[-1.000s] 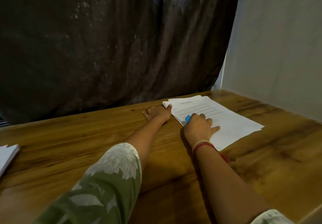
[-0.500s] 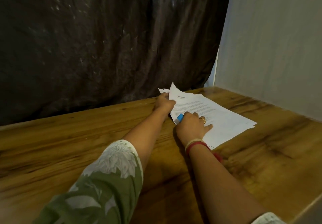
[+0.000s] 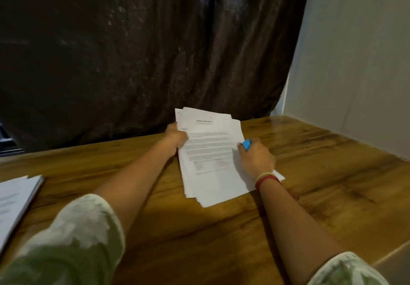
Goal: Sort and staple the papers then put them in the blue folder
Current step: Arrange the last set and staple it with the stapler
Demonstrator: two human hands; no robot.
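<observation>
Papers (image 3: pixel 210 158): a loose sheaf of printed white sheets, far edge lifted off the wooden worktop (image 3: pixel 321 174), near edge resting on or just above it; which one cannot be told. Sheets are fanned, corners out of line at both the far and near ends, so nothing binds them yet. Left hand (image 3: pixel 176 137) has its grip pinching the sheaf on the left edge near the top, fingers wrapped behind the sheets. Right hand (image 3: pixel 255 159) lies on the right side of the sheaf, grip curled around a small blue object (image 3: pixel 246 144), probably the stapler; only its tip shows, so this is a judgement. Handling estimate: light, thin, floppy; held by one edge the sheaf will sag and sheets may slide against each other and shed onto the worktop. Best hold is likely both long edges, then tap the sheets square on the wood before pinching one corner for stapling. A second stack of paper (image 3: pixel 15 198) sits at the left edge of the worktop, well apart, cut off by the frame. Blue folder: not in view. Printed text is too blurred to read, so sort order cannot be checked. Sheet count not countable. Dark curtain (image 3: pixel 155 52) behind.
</observation>
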